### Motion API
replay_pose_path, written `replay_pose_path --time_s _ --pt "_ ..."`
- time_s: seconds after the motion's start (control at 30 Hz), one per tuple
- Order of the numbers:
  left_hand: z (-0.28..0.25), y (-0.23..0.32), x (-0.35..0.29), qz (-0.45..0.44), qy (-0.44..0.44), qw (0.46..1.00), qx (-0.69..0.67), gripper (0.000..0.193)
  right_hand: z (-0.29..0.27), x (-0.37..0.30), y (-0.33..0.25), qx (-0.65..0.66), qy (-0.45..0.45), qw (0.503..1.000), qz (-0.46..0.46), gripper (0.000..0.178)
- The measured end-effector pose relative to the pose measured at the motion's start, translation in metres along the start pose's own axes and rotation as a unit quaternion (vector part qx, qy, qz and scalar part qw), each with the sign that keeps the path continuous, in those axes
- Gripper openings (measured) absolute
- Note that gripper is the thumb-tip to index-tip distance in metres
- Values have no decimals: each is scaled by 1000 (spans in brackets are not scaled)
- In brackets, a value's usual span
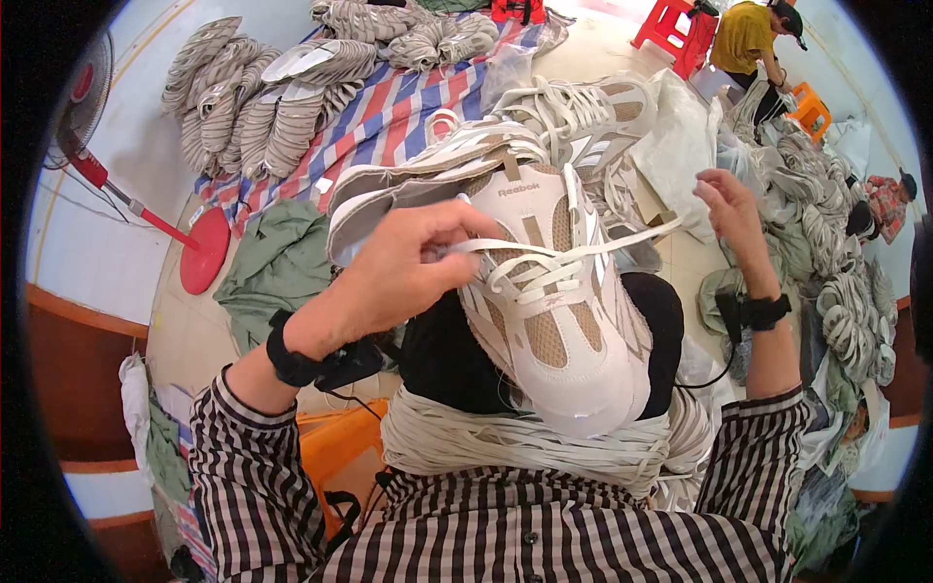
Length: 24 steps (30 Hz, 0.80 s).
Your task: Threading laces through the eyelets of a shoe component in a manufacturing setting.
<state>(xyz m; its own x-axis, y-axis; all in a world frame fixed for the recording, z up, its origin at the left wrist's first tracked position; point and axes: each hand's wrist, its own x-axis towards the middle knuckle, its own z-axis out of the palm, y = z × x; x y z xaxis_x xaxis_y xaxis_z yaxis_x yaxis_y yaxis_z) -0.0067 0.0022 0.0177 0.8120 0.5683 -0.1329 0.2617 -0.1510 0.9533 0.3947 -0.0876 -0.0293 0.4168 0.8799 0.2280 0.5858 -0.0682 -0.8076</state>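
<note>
A beige and white sneaker [569,355] with tan mesh rests on my lap, its toe pointing toward me. Loose laces [544,262] cross over its front. My left hand [413,257] is closed on the shoelace at the sneaker's left side. One lace end stretches out to the right, and my right hand [739,219] hovers just past it, fingers loosely bent and apart, with nothing visible in them. Beyond the sneaker lie more sneakers [583,112], some laced. A thick bundle of pale laces [525,442] lies across my lap.
Stacked shoe parts [262,97] lie on a striped sheet [408,107] at the far left, near a red standing fan [206,248]. More piled shoe parts [846,321] line the right. Another person [743,44] works at the far right by a red stool [677,34].
</note>
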Motion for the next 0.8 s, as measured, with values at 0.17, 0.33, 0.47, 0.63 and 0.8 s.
replay_pose_path --time_s 0.17,0.33,0.47,0.63,0.8 --pt "6 7 -18 302 267 847 346 28 54 -48 -85 37 -111 987 -106 12" --pt "22 12 -17 164 103 952 237 24 74 -62 -123 29 -201 957 -205 12" --pt "22 6 -10 184 76 957 210 18 80 -63 -113 23 -232 951 -204 12" --pt "32 3 -4 277 170 903 282 15 83 -64 -110 70 -258 949 -168 11" --pt "41 -13 7 354 258 787 435 18 75 -61 -124 230 -294 928 11 8"
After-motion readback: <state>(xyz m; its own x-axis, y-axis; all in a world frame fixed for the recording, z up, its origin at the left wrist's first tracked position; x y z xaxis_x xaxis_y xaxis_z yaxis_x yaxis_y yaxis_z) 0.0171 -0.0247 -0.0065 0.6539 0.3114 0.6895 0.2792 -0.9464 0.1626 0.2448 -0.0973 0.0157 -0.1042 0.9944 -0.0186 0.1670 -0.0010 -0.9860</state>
